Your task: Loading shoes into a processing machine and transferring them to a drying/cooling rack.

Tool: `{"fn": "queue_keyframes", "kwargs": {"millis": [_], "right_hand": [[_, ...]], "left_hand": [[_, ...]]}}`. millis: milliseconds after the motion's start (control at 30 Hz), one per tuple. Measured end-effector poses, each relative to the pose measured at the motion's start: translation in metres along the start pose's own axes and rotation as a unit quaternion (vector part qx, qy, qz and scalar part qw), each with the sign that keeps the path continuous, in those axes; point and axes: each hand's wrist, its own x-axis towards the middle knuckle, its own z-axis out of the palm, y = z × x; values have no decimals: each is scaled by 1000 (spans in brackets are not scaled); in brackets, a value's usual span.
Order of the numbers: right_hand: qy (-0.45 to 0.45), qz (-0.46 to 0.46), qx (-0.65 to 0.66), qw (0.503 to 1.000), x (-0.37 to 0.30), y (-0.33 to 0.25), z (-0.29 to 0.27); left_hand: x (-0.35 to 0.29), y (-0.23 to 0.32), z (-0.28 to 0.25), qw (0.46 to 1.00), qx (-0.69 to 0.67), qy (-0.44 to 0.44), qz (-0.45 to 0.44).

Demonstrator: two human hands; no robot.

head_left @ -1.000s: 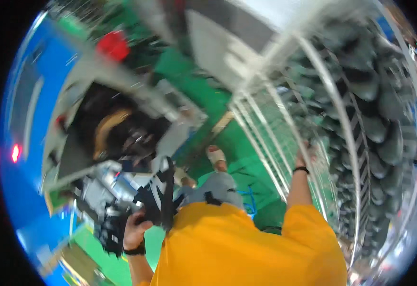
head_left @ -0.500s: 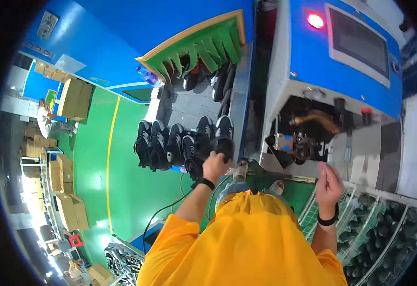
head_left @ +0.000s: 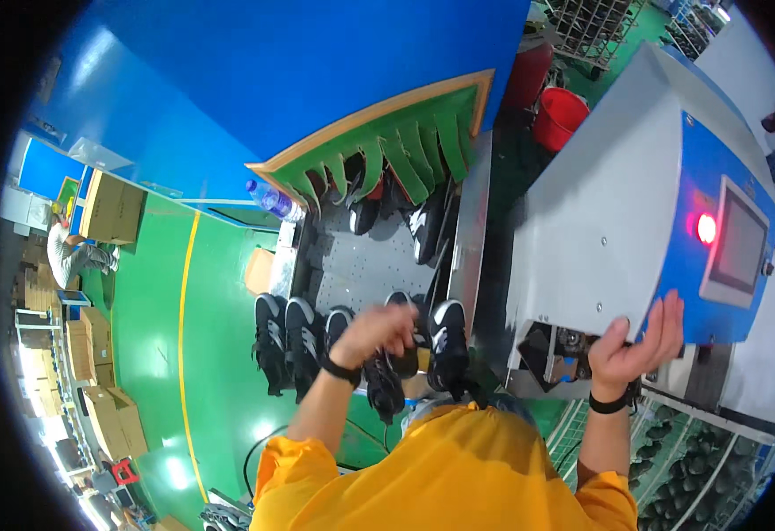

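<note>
A row of black-and-grey sports shoes (head_left: 302,347) stands along the near end of a grey perforated conveyor bed (head_left: 361,257). Over the row hovers my left hand (head_left: 377,334), its fingers loosely apart and pointing right, with no shoe seen in it. It partly covers the middle shoes. Just right of it stands the rightmost shoe (head_left: 448,350), toe pointing away from me. My right hand (head_left: 640,350) is raised by the lower edge of the grey-and-blue machine (head_left: 609,212), palm up and fingers spread, holding nothing. Whether it touches the machine I cannot tell.
More shoes (head_left: 423,226) lie under a green strip curtain (head_left: 405,150) at the far end. A plastic bottle (head_left: 270,200) stands left of the conveyor. A red bucket (head_left: 559,119) is behind. At lower right, a white rack (head_left: 701,478) holds dark shoe-like items.
My left hand has left the rightmost shoe and moved left across the row. My right hand has opened out beside the machine. The view has shifted, showing more of the machine's side.
</note>
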Motion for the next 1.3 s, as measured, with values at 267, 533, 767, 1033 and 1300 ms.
{"fn": "queue_keyframes", "kwargs": {"millis": [267,533,767,1033,1300], "right_hand": [[-32,-25,-28,999,-17,2,-11],[-11,-11,-27,1000,-10,-1,1],[-151,136,401,893,-42,-61,-50],[-363,429,717,413,-51,-30,-80],[-308,650,694,30,-179,38,-147]], "left_hand": [[212,-61,-175,886,216,409,29],[134,11,-84,896,-205,367,145],[-64,-29,111,921,-100,273,260],[-101,-21,196,897,-333,-83,280],[-77,-59,243,969,100,-196,116]]}}
